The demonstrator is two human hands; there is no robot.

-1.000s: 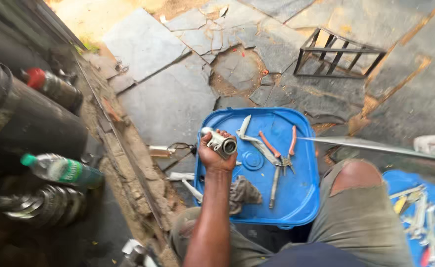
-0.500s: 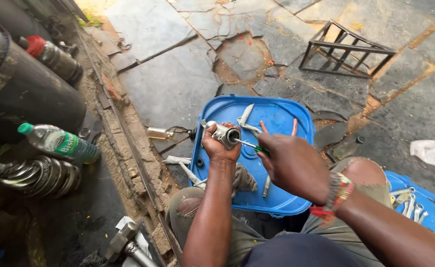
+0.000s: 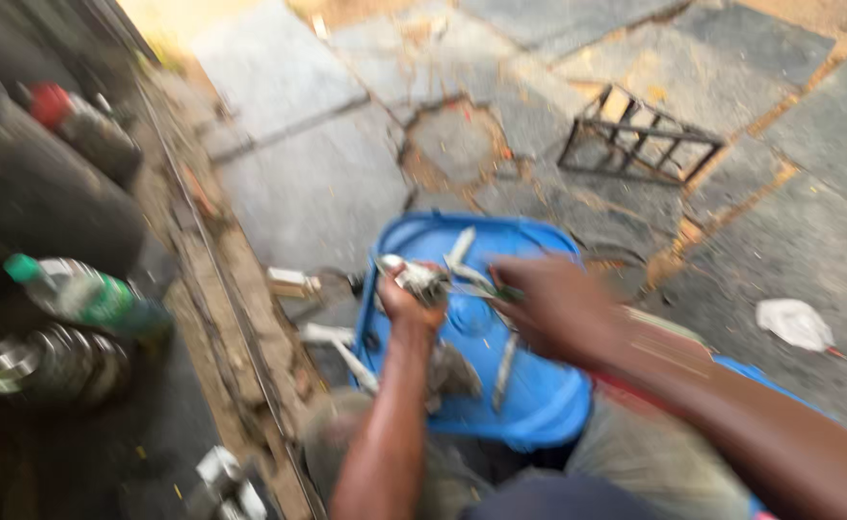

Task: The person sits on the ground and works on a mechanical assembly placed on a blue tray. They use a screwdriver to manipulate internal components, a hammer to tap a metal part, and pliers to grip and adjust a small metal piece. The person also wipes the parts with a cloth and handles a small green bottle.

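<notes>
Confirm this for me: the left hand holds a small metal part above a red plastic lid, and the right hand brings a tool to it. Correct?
Not quite. In the head view the lid is blue, not red. The rest stands: the left hand holds a small metal part above it, and the right hand brings a slim tool to it, though motion blur hides what kind of tool.

1. The metal part in the left hand is silvery grey.
2. Under both hands lies a bright blue lid.
3. Well left of the grip, a clear bottle has a green cap and green label.
4. Beyond the grip, the paving is grey with orange-brown joints.
</notes>
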